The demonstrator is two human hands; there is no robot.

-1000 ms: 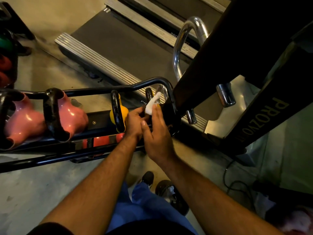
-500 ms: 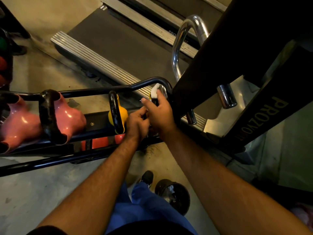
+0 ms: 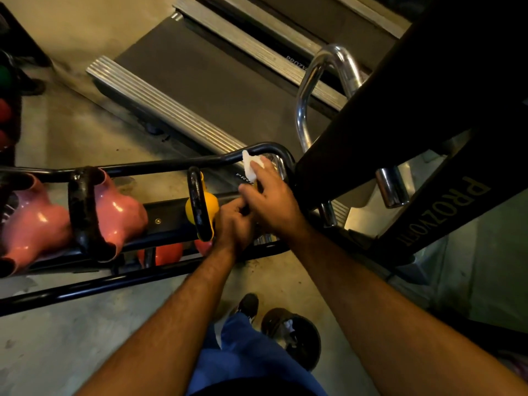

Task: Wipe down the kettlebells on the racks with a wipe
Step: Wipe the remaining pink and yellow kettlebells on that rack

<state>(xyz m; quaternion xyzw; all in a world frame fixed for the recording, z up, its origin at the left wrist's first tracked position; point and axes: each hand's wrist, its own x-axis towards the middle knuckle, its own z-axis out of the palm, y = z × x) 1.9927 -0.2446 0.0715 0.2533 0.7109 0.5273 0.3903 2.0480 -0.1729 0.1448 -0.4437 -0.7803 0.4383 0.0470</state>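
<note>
While you worked at the right end of the rack (image 3: pixel 171 164), your right hand (image 3: pixel 274 201) pressed the white wipe (image 3: pixel 251 167) against the top of the kettlebell nearest that end, a piece almost wholly hidden beneath both hands; only a chrome gleam showed beside the wipe, so its colour could not be told. Your right fingers (image 3: pixel 264 170) lay over the wipe and pinned it there. Your left hand (image 3: pixel 233 224), just left of the right hand, was curled closed around something dark below, probably part of the same kettlebell, though what it gripped could not be seen. Left of your hands along the rack stood the yellow kettlebell (image 3: pixel 210 207) with its black handle, then two pink kettlebells (image 3: pixel 117 212), well apart from the wipe.

Risks, as judged: the wipe was held only by fingertip pressure and might slip or bunch on a curved handle. The dark treadmill frame (image 3: pixel 400 110) stood just beside the rack's end, so a wide stroke might knock your knuckles. The hidden underside might go uncleaned.
</note>
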